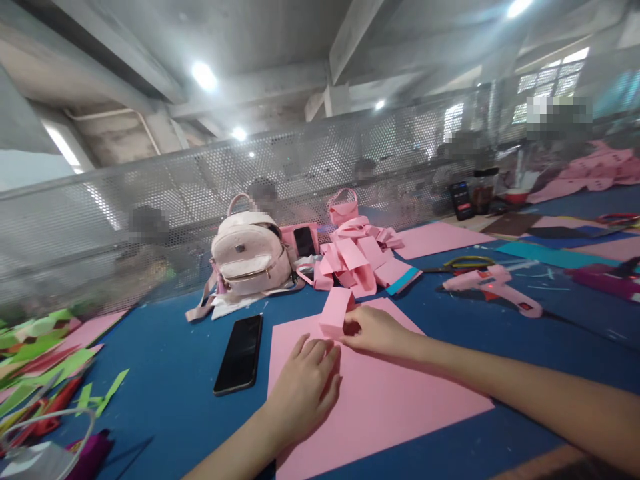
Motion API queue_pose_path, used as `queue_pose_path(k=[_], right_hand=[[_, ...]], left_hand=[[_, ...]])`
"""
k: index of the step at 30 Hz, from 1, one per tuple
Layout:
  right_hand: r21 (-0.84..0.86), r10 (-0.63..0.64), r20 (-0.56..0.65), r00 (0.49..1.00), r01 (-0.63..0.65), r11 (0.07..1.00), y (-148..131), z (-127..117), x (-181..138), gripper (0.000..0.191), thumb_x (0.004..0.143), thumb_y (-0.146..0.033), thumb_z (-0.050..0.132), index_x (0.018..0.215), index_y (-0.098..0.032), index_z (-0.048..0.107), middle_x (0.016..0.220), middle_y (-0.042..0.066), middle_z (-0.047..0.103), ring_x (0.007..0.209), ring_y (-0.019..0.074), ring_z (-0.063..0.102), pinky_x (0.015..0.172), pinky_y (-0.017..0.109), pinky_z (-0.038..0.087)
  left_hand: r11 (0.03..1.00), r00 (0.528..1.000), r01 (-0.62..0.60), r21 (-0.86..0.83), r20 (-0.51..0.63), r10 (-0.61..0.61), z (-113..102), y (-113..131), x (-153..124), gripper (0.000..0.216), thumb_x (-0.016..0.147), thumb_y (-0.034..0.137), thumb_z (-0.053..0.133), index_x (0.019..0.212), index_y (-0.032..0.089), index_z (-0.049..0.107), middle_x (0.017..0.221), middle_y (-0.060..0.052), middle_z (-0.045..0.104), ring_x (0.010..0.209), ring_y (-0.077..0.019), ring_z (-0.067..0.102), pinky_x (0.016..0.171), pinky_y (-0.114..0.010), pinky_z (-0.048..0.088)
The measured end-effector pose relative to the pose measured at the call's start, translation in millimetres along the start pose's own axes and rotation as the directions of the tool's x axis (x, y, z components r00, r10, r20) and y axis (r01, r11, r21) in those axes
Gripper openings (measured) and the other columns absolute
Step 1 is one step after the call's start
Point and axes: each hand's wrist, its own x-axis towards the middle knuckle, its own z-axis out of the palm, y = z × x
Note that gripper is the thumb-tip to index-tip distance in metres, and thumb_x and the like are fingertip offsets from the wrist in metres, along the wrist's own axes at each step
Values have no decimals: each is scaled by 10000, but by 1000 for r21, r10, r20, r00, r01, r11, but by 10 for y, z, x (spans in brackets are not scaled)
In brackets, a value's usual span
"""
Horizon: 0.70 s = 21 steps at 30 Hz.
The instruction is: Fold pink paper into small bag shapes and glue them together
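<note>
A large pink paper sheet [380, 400] lies flat on the blue table in front of me. Over its far edge stands a small folded pink paper box [334, 313]. My right hand [380, 333] grips the near right side of this box, thumb and fingers bent around its edge. My left hand [306, 383] rests palm down on the sheet, fingers loosely spread. Its fingertips are at the box's near edge; whether they touch it I cannot tell. Left of the sheet lies a black phone [239, 353].
Behind are a pale backpack [250, 257] and a pile of pink paper pieces [353, 260]. A pink glue gun [493, 287] with a cord and yellow-handled scissors [465, 264] lie to the right. Green paper scraps [113, 393] are at the left. A perforated metal screen [310, 160] borders the table.
</note>
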Motion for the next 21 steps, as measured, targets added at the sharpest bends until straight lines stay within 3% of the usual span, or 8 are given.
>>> queue_pose_path(k=[5,9,16,21], right_hand=[[43,-198,102,975,195,980,61,-176,-5,151,737,-137,617,756,-176,762,816,26,741,672,160,632,544,215,337],[54,-316,135,939,312,949,86,-231,0,214,766,-101,572,766,-177,772,888,51,745,743,179,640,601,225,375],[40,-407,170,897,407,913,103,-287,20,279,770,-61,522,805,-175,774,855,54,743,793,190,634,659,245,379],[29,-426,181,887,428,903,76,-320,6,269,773,-60,509,719,-170,748,889,63,722,789,183,608,636,244,362]], left_hand=[[1000,999,-12,2,-30,12,8,-13,11,408,974,175,453,1368,147,558,1290,-130,656,1248,-282,585,1195,-536,352],[1000,999,-11,16,-35,12,12,-21,20,414,969,165,461,1370,156,559,1239,-122,673,1183,-274,615,1189,-542,357],[1000,998,-25,13,-60,25,18,-23,19,396,971,135,451,1349,173,565,1246,-103,674,1190,-261,613,1187,-531,362],[1000,997,-27,-1,-66,27,25,-24,22,404,966,126,450,1351,187,554,1261,-104,670,1203,-263,612,1187,-538,359]])
